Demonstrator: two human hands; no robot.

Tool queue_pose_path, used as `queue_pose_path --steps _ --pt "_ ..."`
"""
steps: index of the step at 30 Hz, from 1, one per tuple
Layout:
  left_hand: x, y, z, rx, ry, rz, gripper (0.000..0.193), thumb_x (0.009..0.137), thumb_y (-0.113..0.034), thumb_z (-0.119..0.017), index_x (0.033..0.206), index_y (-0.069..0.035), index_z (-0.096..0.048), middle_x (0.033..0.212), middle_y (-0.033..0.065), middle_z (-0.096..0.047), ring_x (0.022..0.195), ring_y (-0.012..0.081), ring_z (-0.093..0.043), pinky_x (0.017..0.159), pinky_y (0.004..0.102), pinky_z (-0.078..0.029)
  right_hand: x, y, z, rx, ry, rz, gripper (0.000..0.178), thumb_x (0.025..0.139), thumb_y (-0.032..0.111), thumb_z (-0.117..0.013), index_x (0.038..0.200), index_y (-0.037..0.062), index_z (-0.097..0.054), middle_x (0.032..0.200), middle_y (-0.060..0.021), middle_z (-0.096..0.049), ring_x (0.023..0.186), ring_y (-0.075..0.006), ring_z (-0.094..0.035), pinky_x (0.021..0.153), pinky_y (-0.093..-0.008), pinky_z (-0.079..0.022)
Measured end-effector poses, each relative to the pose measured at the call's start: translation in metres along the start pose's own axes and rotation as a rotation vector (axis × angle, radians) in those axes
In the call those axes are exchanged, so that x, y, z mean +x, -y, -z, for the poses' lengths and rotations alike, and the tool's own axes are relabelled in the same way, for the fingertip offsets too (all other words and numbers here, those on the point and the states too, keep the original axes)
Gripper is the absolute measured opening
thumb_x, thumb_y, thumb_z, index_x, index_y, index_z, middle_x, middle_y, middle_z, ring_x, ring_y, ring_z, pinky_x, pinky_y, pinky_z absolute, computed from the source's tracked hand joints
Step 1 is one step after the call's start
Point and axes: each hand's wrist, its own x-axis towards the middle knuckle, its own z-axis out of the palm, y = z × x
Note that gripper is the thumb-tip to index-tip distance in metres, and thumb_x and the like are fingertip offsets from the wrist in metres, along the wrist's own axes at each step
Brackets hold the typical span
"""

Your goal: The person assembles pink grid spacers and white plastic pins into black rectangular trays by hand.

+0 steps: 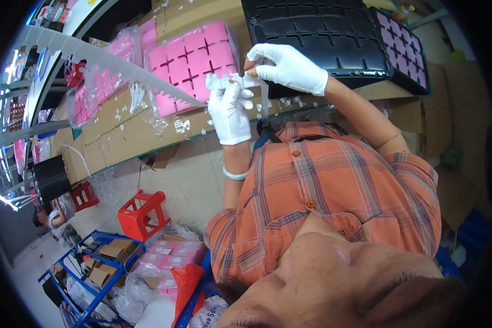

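A short white notched strip (217,82) lies across my left hand (229,115), whose gloved fingers are closed on it from below. At the strip's right end, my right hand (292,70) pinches its notched edge between thumb and fingertips. Both hands wear white gloves, with some fingertips bare. A long translucent strip with a toothed edge (123,70) stretches from the far left to beside my left hand. Behind the hands sits a pink foam block (194,60) with cross-shaped slots, partly wrapped in clear film.
A black moulded tray (317,44) stands at the back right, beside a black box with pink slotted foam (402,49). White scraps litter the cardboard-covered table (131,139). More wrapped pink foam (101,87) lies left. A red stool (143,214) and blue cart (101,273) stand on the floor.
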Motion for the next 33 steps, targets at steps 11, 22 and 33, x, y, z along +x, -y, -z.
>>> queue_pose_path --steps 11,22,33 --pt "0.015 0.022 0.006 0.029 0.098 0.304 0.016 0.088 -0.004 -0.059 0.104 -0.004 -0.058 0.085 0.0057 -0.06 0.062 0.015 -0.06 0.045 0.0246 -0.046 -0.004 0.012 0.02 -0.571 -0.101 0.39 0.009 0.078 0.004 -0.063 0.085 0.0066 -0.059 0.085 -0.0115 -0.055 0.083 -0.0328 -0.059 0.074 -0.0406 -0.049" --pt "0.027 0.012 0.013 -0.055 -0.028 0.164 0.017 0.087 -0.002 -0.058 0.104 -0.001 -0.057 0.09 0.0109 -0.064 0.07 0.0218 -0.068 0.055 0.0283 -0.056 0.186 -0.12 0.131 -1.105 -0.406 -0.061 0.012 0.082 0.017 -0.067 0.083 0.0046 -0.068 0.09 -0.0168 -0.066 0.086 -0.0375 -0.065 0.073 -0.0456 -0.052" --pt "0.015 -0.01 0.027 0.037 0.018 0.066 0.013 0.087 -0.005 -0.055 0.098 0.001 -0.057 0.08 0.0097 -0.061 0.058 0.0166 -0.059 0.047 0.0236 -0.043 0.177 -0.117 0.129 -1.155 -0.251 0.009 0.013 0.082 0.017 -0.067 0.085 0.0043 -0.07 0.086 -0.0189 -0.067 0.081 -0.0375 -0.066 0.074 -0.0445 -0.053"
